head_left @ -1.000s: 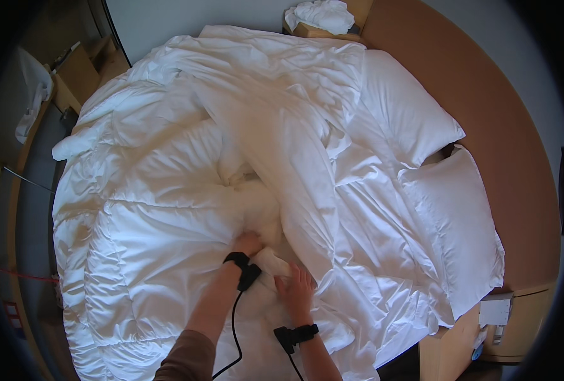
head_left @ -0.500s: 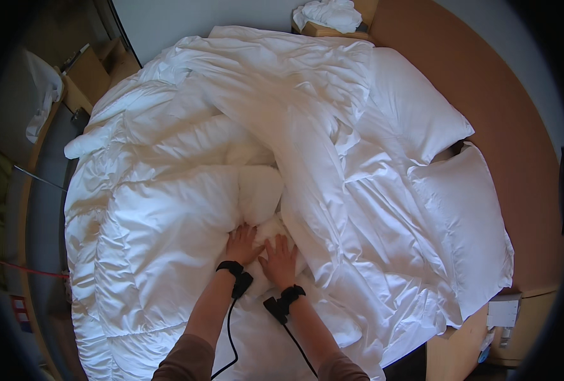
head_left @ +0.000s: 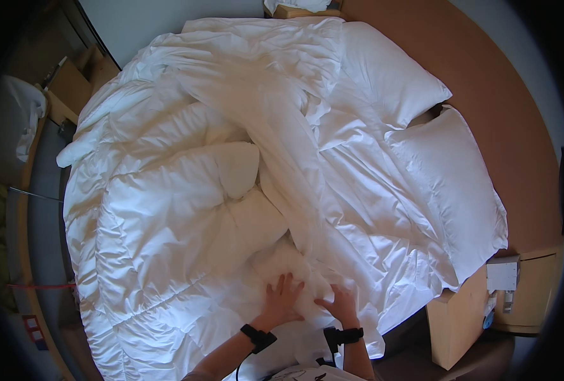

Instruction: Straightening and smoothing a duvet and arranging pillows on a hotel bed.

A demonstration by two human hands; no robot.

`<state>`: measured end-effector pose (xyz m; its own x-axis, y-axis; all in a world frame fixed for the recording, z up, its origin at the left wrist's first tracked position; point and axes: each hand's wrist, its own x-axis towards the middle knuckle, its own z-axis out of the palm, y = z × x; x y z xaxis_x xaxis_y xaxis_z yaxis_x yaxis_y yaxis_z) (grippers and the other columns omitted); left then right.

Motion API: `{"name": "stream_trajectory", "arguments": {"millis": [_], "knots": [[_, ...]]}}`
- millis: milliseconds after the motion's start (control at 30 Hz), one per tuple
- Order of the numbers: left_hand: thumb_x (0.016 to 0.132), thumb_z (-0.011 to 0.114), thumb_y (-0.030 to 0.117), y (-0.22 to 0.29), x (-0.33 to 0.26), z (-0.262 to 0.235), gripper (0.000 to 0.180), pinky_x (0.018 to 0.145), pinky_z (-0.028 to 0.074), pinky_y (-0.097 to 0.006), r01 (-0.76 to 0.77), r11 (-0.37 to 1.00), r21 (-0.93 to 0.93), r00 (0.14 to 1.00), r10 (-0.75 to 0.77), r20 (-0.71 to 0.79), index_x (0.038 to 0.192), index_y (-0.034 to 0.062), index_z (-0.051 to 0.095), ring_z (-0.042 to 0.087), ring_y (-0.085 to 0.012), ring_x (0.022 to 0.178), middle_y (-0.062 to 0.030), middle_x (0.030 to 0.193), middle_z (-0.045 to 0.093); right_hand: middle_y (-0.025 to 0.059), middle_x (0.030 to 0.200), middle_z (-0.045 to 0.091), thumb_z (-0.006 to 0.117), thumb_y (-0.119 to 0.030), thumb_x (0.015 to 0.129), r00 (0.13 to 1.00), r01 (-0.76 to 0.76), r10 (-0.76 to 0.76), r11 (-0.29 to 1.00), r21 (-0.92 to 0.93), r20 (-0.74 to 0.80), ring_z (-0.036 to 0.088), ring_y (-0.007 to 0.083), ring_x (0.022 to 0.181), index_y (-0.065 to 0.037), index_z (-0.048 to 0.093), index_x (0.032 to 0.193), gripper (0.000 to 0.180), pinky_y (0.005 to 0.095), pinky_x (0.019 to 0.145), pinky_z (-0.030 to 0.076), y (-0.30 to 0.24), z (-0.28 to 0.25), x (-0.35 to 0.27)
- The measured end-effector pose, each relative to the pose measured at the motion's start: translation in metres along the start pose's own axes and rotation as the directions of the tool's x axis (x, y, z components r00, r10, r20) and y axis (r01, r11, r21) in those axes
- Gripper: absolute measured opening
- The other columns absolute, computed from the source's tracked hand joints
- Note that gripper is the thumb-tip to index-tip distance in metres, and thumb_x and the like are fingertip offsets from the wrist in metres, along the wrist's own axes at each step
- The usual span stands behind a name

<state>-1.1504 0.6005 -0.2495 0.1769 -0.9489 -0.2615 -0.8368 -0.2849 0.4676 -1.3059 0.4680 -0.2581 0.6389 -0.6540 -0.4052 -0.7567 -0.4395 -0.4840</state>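
Observation:
A puffy white duvet (head_left: 148,209) spreads over the left half of the bed. Along its right side runs a loose, crumpled white cover (head_left: 282,146). My left hand (head_left: 281,301) is open, fingers spread over bunched white bedding near the bed's front edge. To its right, my right hand (head_left: 341,306) is also open, thumb and fingers apart, by the folds of thin white cloth. Neither hand grips anything that I can make out. A black strap with a small box sits on each wrist.
Two white pillows (head_left: 393,73) (head_left: 453,190) lie by the brown headboard (head_left: 504,114). A wooden nightstand (head_left: 453,324) stands at the right front; another nightstand (head_left: 291,11) holds white cloth at the back. A long wooden ledge (head_left: 25,222) curves along the left, with a red cord nearby.
Both hands have come back toward me and shifted right along the bedding, and they are farther apart. The duvet folds where they pressed have puffed up. The view has also shifted.

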Motion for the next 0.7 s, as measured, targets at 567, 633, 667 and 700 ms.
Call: {"name": "stream_trajectory", "arguments": {"millis": [567,633,667,700], "knots": [[0.066,0.071,0.03,0.079,-0.11,-0.015,0.053,0.096,0.03,-0.048,0.024,0.926,-0.376,0.829,-0.229,-0.511,0.11,0.0085,0.05,0.038,-0.0338,0.118,-0.012,0.128,0.041,0.0093,0.129,0.042,0.046,-0.022,0.09,0.894,0.024,-0.448,0.089,0.996,0.018,0.042,0.0198,0.116,-0.006,0.032,0.131,0.047,0.0349,0.096,0.038,-0.047,0.064,-0.075],[0.059,0.075,0.034,0.088,-0.117,-0.03,0.067,0.1,0.022,-0.052,0.043,0.969,-0.243,0.832,-0.169,-0.528,0.115,0.0091,0.046,0.027,-0.0353,0.126,-0.009,0.139,0.027,0.0074,0.13,0.04,0.05,-0.02,0.089,0.884,-0.251,-0.446,-0.198,0.948,0.141,0.041,0.0184,0.118,-0.007,0.028,0.134,0.052,0.0336,0.098,0.036,-0.057,0.047,-0.092],[0.058,0.075,0.032,0.087,-0.118,-0.036,0.066,0.1,0.022,-0.054,0.001,0.99,-0.138,0.852,-0.073,-0.518,0.114,0.0095,0.047,0.029,-0.0338,0.125,-0.0086,0.138,0.03,0.0069,0.131,0.039,0.05,-0.021,0.089,0.841,-0.236,-0.515,-0.075,0.969,0.165,0.04,0.0178,0.118,-0.007,0.028,0.134,0.052,0.0338,0.098,0.036,-0.049,0.049,-0.091],[0.057,0.075,0.031,0.082,-0.117,-0.047,0.066,0.1,0.021,-0.055,-0.045,0.998,-0.034,0.867,0.023,-0.498,0.113,0.01,0.047,0.03,-0.0324,0.125,-0.0081,0.136,0.032,0.0064,0.131,0.039,0.05,-0.022,0.089,0.793,-0.209,-0.577,0.048,0.977,0.199,0.04,0.0172,0.118,-0.007,0.027,0.134,0.052,0.034,0.098,0.035,-0.039,0.055,-0.085]]}}
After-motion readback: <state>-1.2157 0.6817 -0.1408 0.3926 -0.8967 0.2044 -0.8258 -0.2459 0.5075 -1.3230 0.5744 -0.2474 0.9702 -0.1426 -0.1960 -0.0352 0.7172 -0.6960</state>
